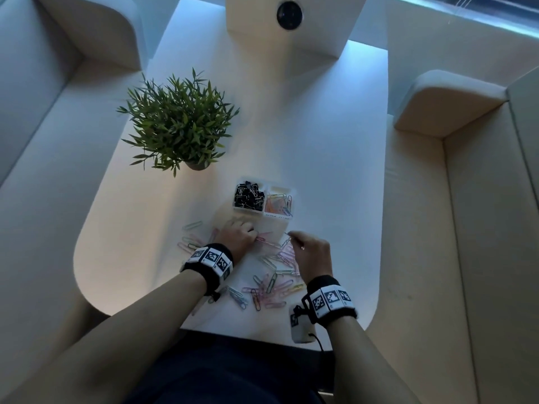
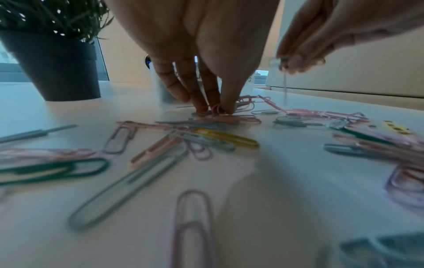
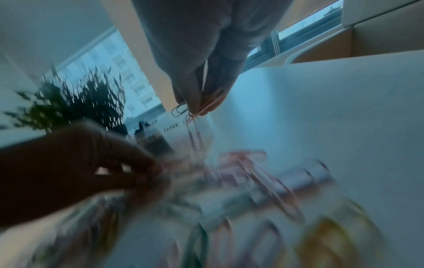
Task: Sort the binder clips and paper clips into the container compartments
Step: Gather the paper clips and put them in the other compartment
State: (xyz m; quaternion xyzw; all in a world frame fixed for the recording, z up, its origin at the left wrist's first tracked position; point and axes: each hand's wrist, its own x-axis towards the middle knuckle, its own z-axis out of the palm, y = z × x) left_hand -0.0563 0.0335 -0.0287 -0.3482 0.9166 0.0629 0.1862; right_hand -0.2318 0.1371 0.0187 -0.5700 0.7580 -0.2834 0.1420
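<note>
A clear two-part container [image 1: 263, 212] stands mid-table; black binder clips [image 1: 248, 193] fill its left compartment and coloured paper clips [image 1: 279, 202] lie in the right one. Several pastel paper clips [image 1: 271, 284] are strewn on the white table in front of it. My left hand [image 1: 237, 236] reaches down and pinches a pink paper clip [image 2: 218, 109] off the tabletop. My right hand [image 1: 310, 250] hovers just right of it, above the table, pinching a small bunch of paper clips [image 3: 207, 104] that dangle from thumb and fingertips.
A potted green plant [image 1: 178, 118] in a dark pot stands at the table's left back. A small white device [image 1: 300, 326] with a cable sits at the near edge by my right wrist. Beige seats flank the table on both sides.
</note>
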